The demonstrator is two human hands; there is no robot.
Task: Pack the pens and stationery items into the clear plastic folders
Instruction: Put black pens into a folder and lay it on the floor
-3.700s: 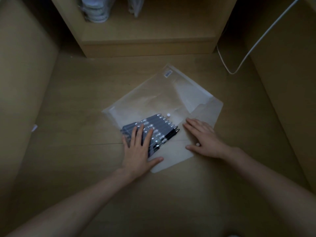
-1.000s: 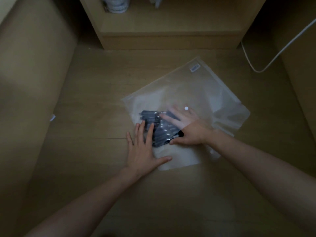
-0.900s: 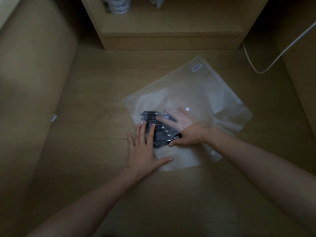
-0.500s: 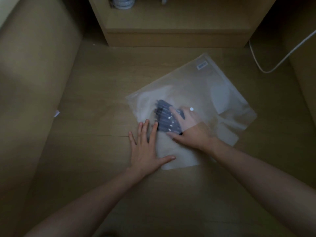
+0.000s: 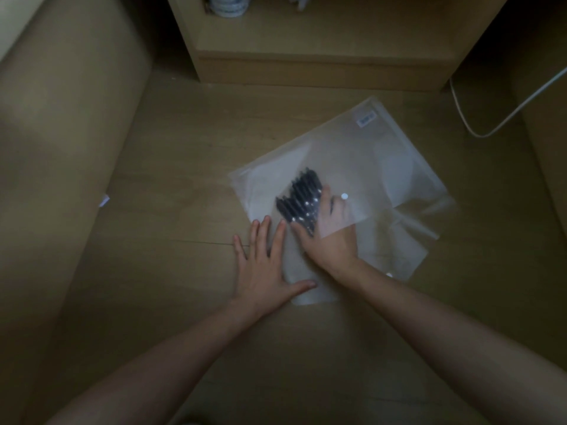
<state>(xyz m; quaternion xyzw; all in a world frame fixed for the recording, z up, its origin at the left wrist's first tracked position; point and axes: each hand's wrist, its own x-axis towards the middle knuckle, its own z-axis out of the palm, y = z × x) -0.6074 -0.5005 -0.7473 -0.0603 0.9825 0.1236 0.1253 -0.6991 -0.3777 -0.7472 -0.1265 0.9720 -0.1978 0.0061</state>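
A clear plastic folder (image 5: 368, 154) lies tilted on the wooden floor, with a white snap button (image 5: 344, 196) on its flap. A bundle of several dark pens (image 5: 299, 200) sits inside it, seen through the plastic. My right hand (image 5: 334, 240) reaches under the flap into the folder. Its straight fingers lie along the bundle's right side and the thumb is at the pens' near ends. My left hand (image 5: 264, 265) rests flat, fingers spread, on the folder's near left corner and the floor.
A wooden shelf unit (image 5: 322, 65) stands just beyond the folder, with a white container (image 5: 227, 4) on it. A white cable (image 5: 506, 118) loops down at the right. Beige panels wall in both sides; a small paper scrap (image 5: 104, 200) lies at the left.
My right hand went under the flap and slid the pens up and deeper into the folder, turning the bundle more upright. The left hand stayed flat, now off the pens.
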